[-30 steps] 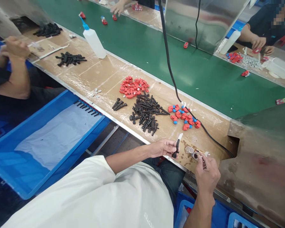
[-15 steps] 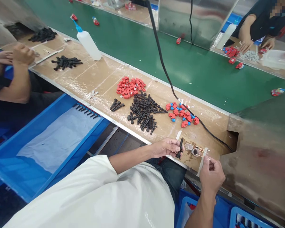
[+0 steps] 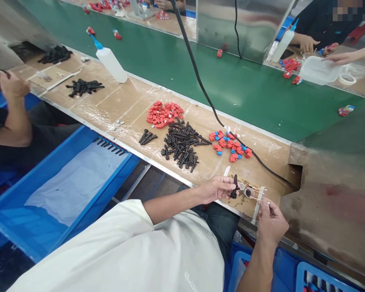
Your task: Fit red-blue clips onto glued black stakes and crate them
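My left hand [image 3: 214, 190] is closed on a black plastic part [image 3: 234, 187] with a thick block at one end, held roughly upright above the table edge. My right hand [image 3: 272, 222] pinches a thin pale stick [image 3: 256, 198], which looks like a cotton swab. Its far end reaches to a small round cup [image 3: 248, 192] with something dark inside; whether the tip dips in, I cannot tell. Beside the cup lie a small clear lid or second cup [image 3: 241, 186] and several thin sticks [image 3: 258, 189], on a brown board with wet spots.
A heap of black parts [image 3: 182, 142], red pieces [image 3: 164, 113] and red-and-blue pieces [image 3: 229, 144] lie on the table. A black cable [image 3: 197, 73] crosses it. Behind runs a green belt [image 3: 158, 61]. A squeeze bottle [image 3: 111, 65] and blue bin [image 3: 69, 227] are left. Co-workers' hands [image 3: 13, 86] are nearby.
My left hand and the black part have shifted slightly right, closer to the cup. My right hand stays near the same place with the stick. Across the belt, a co-worker's clear tray has moved left.
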### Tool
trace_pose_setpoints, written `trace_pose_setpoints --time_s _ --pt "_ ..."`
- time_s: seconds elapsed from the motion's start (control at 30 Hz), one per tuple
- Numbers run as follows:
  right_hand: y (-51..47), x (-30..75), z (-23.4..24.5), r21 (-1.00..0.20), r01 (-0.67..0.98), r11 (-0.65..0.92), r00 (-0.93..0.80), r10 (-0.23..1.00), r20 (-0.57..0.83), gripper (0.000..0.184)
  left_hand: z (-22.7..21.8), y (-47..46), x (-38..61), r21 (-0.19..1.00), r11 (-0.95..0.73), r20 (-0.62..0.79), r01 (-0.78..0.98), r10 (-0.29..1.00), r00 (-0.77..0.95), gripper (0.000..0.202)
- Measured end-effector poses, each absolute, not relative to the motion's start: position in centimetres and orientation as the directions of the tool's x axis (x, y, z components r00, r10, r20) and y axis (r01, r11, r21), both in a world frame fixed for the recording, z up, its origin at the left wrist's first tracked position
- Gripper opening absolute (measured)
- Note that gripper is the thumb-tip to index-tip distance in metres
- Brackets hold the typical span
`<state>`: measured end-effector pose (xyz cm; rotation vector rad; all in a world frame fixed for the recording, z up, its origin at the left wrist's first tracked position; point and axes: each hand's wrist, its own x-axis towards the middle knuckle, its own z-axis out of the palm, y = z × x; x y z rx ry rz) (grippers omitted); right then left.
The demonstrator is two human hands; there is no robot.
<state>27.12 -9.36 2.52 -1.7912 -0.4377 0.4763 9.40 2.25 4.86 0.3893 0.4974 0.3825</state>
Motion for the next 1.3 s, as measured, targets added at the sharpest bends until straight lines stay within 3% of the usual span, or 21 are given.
trace_pose_setpoints --time_s 0.27,0.47,0.73,1.07,1.3 --pt "-9.1 27.7 3.7 -0.97 -0.224 -0.097 0.776 0.584 -0.238 0.05 4.9 2.0 10.4 0.313 0.904 -0.43 -0.289 0.407 0.806 0.019" --pt "-10.4 26.9 6.7 -0.917 -0.397 -0.039 0.652 0.691 -0.312 0.04 5.0 1.4 10.6 0.217 0.935 -0.412 -0.281 0.349 0.842 0.019" --pt "-11.2 22.3 10.4 -0.997 -0.077 0.001 0.796 0.602 -0.061 0.034 5.0 0.5 10.5 0.249 0.934 -0.319 -0.255 0.328 0.889 0.026" --pt "-11.7 21.7 10.2 -0.993 0.067 -0.097 0.75 0.662 -0.014 0.03 5.2 0.3 10.3 0.306 0.916 -0.302 -0.261 0.354 0.885 0.042" --pt "-12.1 21.3 10.3 -0.899 0.396 -0.185 0.711 0.682 0.173 0.031 5.4 -0.1 10.2 0.498 0.822 -0.305 -0.277 0.465 0.831 0.051"
